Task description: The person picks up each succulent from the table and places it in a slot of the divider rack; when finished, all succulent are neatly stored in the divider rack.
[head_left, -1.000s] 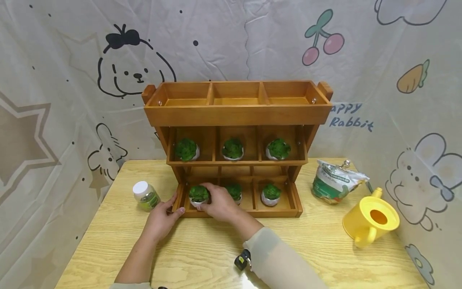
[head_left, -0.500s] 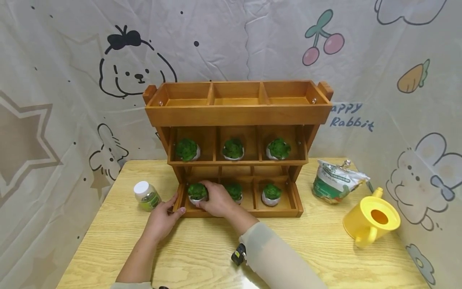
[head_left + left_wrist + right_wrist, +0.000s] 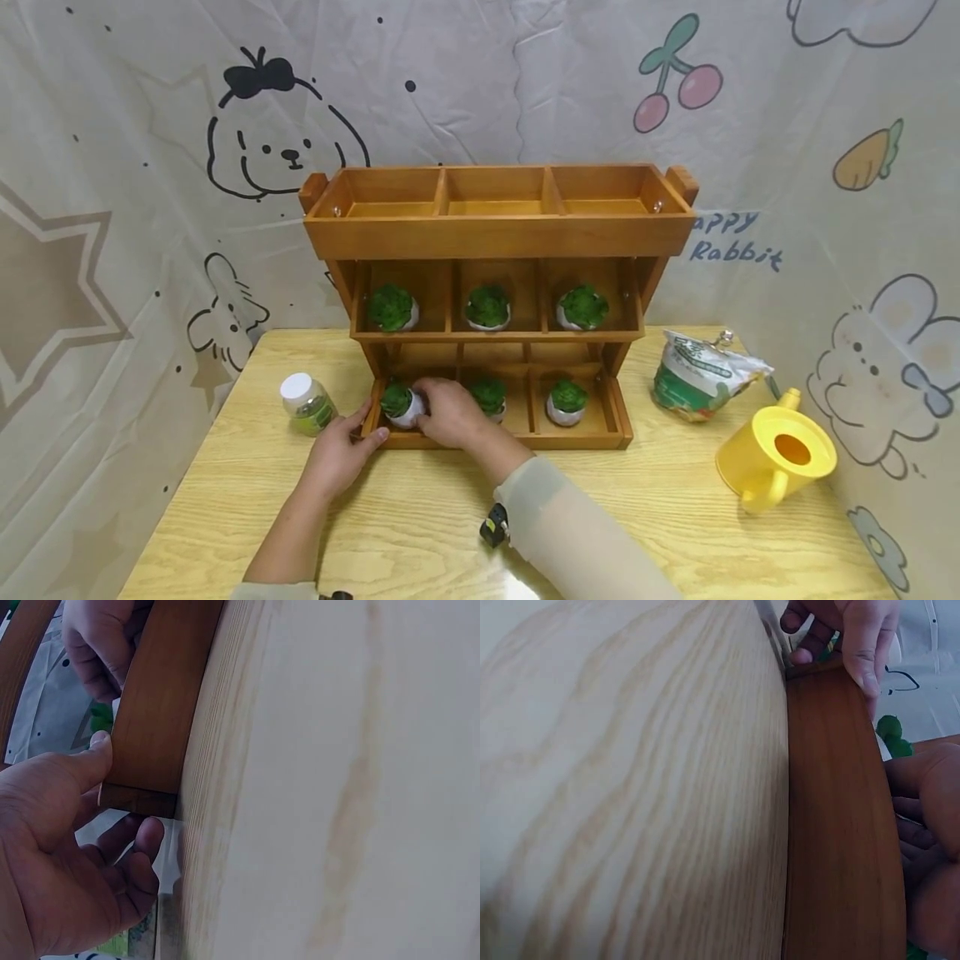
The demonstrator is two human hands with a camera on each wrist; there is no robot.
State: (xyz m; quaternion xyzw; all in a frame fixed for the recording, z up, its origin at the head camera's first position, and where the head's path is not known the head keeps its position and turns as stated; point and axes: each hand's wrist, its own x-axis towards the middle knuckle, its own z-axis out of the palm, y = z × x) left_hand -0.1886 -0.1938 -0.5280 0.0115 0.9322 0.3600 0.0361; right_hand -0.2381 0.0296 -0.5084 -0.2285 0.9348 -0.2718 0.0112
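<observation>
A three-tier wooden plant shelf (image 3: 498, 237) stands on the table. In its bottom left compartment a small green plant in a white pot (image 3: 406, 410) leans to the left, and my right hand (image 3: 453, 414) holds the pot from its right side. My left hand (image 3: 339, 454) grips the bottom tier's front left corner. The left wrist view shows that thumb on the front board (image 3: 154, 712), with the fingers curled by its end. Much of the held pot is behind the board in both wrist views.
More potted plants fill the middle tier, like this one (image 3: 487, 308), and the bottom tier's other compartments. A white-capped jar (image 3: 309, 406) stands beside my left hand. On the right are a green-and-white bag (image 3: 701, 377) and a yellow watering can (image 3: 772, 454).
The held plant has tipped over to the left, showing more of its white pot. My right hand has shifted slightly with it. The left hand stays at the shelf corner.
</observation>
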